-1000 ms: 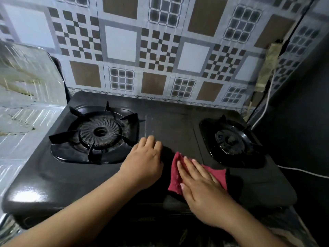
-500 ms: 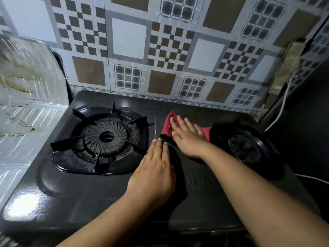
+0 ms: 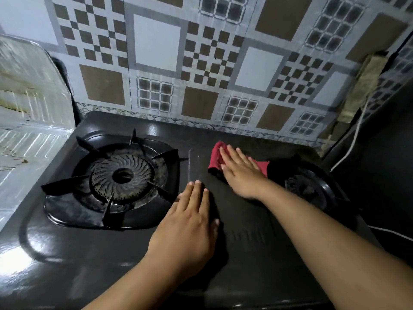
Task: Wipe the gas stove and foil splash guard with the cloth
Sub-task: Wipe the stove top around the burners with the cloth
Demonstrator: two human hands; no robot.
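Behind everything we see the tiled wall, patterned in brown and grey squares. Below it the black gas stove fills most of the view, with the foil splash guard standing upright against its left side, streaked with brownish marks. The left burner and its pan support sit just left of centre; the right burner lies in shadow, partly hidden behind our right forearm. A white cable runs down the right side.

Our left hand rests flat on the stove's middle panel, fingers straight and together, holding nothing. Our right hand presses flat on the red cloth, fingers extended. The cloth lies between the burners toward the back, its long axis running left to right, its ends showing past the fingertips and beside the wrist.
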